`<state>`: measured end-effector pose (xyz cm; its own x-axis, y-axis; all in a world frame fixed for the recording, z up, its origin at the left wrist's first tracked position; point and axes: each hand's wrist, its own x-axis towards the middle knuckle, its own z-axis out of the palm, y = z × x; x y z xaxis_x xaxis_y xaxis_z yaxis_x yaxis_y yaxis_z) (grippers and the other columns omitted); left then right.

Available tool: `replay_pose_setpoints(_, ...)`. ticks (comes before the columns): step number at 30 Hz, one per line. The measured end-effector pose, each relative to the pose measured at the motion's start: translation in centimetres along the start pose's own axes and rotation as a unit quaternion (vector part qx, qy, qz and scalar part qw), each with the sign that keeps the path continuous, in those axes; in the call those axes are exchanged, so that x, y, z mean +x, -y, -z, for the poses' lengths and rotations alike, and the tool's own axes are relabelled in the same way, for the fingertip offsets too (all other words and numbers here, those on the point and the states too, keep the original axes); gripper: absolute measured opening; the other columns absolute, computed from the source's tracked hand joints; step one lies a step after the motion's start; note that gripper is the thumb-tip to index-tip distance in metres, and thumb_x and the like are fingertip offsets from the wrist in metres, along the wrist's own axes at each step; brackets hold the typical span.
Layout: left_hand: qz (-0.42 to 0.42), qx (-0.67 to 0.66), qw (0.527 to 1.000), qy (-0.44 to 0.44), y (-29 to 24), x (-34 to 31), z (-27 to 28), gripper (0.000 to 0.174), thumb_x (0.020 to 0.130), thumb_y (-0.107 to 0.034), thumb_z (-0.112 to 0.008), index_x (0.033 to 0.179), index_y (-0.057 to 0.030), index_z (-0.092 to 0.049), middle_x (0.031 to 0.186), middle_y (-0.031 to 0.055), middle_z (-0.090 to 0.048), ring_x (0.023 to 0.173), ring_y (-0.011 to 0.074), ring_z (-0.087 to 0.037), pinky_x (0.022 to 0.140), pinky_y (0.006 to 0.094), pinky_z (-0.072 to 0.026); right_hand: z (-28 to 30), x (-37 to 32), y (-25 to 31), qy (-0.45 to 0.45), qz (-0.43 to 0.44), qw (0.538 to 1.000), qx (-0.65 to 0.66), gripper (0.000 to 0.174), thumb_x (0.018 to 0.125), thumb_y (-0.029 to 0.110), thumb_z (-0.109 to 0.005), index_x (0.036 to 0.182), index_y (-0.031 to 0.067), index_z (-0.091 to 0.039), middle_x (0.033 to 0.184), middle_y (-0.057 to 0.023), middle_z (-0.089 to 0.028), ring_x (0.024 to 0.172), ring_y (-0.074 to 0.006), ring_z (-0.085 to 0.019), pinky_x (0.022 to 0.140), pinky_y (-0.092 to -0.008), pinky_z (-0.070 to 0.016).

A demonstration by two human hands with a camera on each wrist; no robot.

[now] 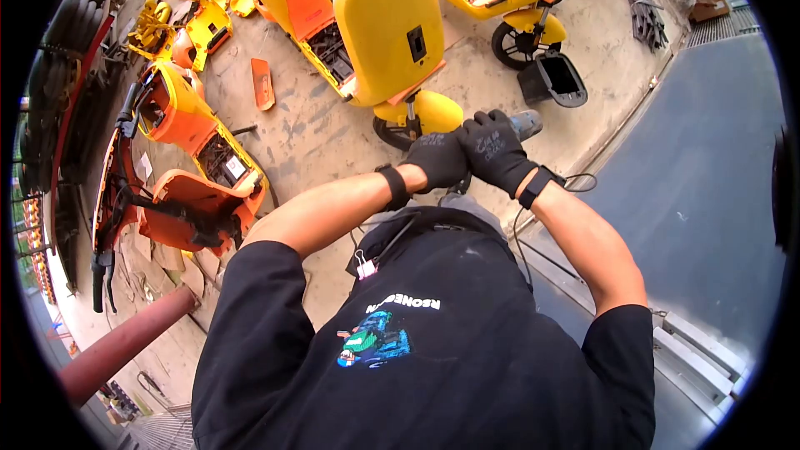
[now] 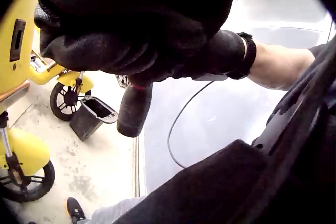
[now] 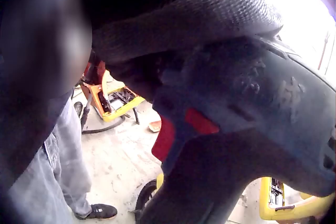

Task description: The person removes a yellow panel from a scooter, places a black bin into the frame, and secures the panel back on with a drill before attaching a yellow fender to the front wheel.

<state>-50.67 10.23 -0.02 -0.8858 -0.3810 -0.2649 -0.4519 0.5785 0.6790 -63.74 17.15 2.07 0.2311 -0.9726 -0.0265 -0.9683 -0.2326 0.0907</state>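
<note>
Both hands wear black gloves and meet in front of the waist. My right hand [image 1: 497,148] grips the body of a dark blue pistol-shaped power drill [image 3: 257,103] from above. Its blunt rear end sticks out to the right of that hand in the head view. A red trigger [image 3: 165,141] shows at the handle, which points down. Against the right hand, my left hand [image 1: 439,160] has its fingers curled at the drill's front end; the gloves hide that end. Just ahead stands a yellow electric scooter [image 1: 387,29] with a flat front panel.
A black open bin [image 1: 553,81] lies on the concrete floor beside another scooter's wheel [image 1: 510,43]. A partly stripped orange scooter [image 1: 196,137] stands left. Loose yellow panels [image 1: 208,27] lie behind it. A grey-blue surface [image 1: 683,150] extends along the right.
</note>
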Motion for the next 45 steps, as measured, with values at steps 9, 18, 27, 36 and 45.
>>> replay_pose_setpoints(9, 0.038, -0.098, 0.992, -0.071, 4.3, 2.5, 2.3, 0.068, 0.063, -0.039, -0.08, 0.109, 0.0008, -0.051, 0.092, 0.0231, -0.063, 0.089, 0.0371, -0.062, 0.074, 0.0431, -0.0499, 0.4, 0.6, -2.6, 0.063, -0.248, 0.957, 0.133, 0.02, 0.069, 0.022, -0.068, 0.085, 0.0116, -0.064, 0.085, -0.0104, -0.067, 0.089, -0.0261, -0.063, 0.08, -0.0404, -0.0454)
replay_pose_setpoints(18, -0.16, 0.066, 0.968, -0.183, 0.9, -0.5, 1.2, 0.088, 0.06, -0.044, -0.083, 0.127, -0.0022, -0.045, 0.109, 0.0208, -0.056, 0.1, 0.0383, -0.056, 0.085, 0.0443, -0.0454, 4.6, 1.3, -4.5, -0.097, -0.372, 0.704, 0.597, 0.032, 0.076, 0.028, -0.073, 0.076, -0.0017, -0.061, 0.065, -0.0076, -0.06, 0.061, -0.0122, -0.055, 0.059, -0.0301, -0.0456)
replay_pose_setpoints(27, -0.009, -0.34, 0.933, -0.12, 1.1, -0.9, 2.3, 0.05, 0.07, -0.038, -0.073, 0.096, 0.0021, -0.06, 0.084, 0.0154, -0.066, 0.076, 0.0245, -0.064, 0.069, 0.0367, -0.049, 8.2, -5.1, -4.9, -0.025, -0.231, 0.609, 0.759, 0.064, 0.082, 0.023, -0.07, 0.132, -0.0037, -0.042, 0.122, -0.0104, -0.053, 0.106, -0.0138, -0.052, 0.094, -0.0293, -0.0422)
replay_pose_setpoints(36, -0.135, -0.395, 0.908, 0.029, -4.4, -1.6, 3.7, 0.04, 0.078, -0.02, -0.071, 0.111, -0.003, -0.055, 0.099, 0.0107, -0.064, 0.087, 0.0182, -0.062, 0.073, 0.0305, -0.0491, 6.7, -3.1, 0.5, -0.205, -0.185, 0.725, 0.631, 0.04, 0.075, 0.022, -0.078, 0.105, 0.0048, -0.059, 0.089, -0.005, -0.06, 0.079, -0.0166, -0.058, 0.068, -0.0297, -0.0481)
replay_pose_setpoints(45, -0.037, -0.365, 0.93, 0.016, -2.0, -3.1, 8.8, 0.033, 0.089, -0.012, -0.06, 0.117, 0.0032, -0.055, 0.104, 0.0086, -0.064, 0.096, 0.0155, -0.06, 0.086, 0.03, -0.0478, 7.1, -5.7, -0.3, -0.152, -0.135, 0.784, 0.587, 0.034, 0.077, 0.007, -0.072, 0.11, 0.0042, -0.061, 0.097, -0.01, -0.065, 0.085, -0.019, -0.061, 0.082, -0.03, -0.0483)
